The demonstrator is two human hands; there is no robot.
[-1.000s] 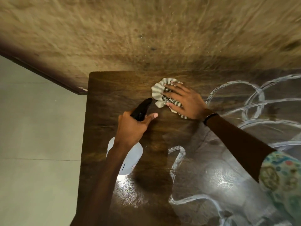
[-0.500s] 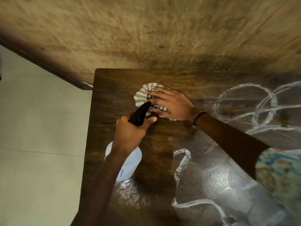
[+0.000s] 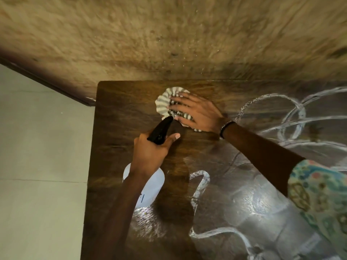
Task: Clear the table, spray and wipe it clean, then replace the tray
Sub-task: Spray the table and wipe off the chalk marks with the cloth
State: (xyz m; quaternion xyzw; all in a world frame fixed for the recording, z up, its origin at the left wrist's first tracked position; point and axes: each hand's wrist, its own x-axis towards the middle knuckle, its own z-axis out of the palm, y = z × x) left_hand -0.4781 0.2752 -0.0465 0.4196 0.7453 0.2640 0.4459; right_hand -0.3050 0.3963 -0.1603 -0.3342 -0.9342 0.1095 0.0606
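Dark wooden table (image 3: 120, 113) under a shaggy tan rug (image 3: 169, 34), pale tiled floor (image 3: 37, 166) off its left edge. Lies bunched near the table's far edge, toward the far left corner: striped cloth (image 3: 165, 99), grey and white, fanned out in folds. Presses flat on that cloth with fingers straight and spread, palm down: right hand (image 3: 197, 113), fingertips pointing toward the left edge, forearm reaching in from the right and near side, a dark beaded bracelet (image 3: 226, 127) at the wrist and a patterned sleeve (image 3: 319, 199) further up the arm. Sits just nearer than the cloth, toward the left edge: spray bottle (image 3: 150, 186), white body with a black trigger head (image 3: 160, 131) whose nozzle tip comes up against the cloth's near side. Grips the bottle's neck with fingers curled round it and thumb stretched out along the right of the head: left hand (image 3: 150, 152), arm rising from the near edge and covering part of the white body. Streaks the right and near part of the top in loops and curves: wet white trails (image 3: 201, 184), shining in reflected light.
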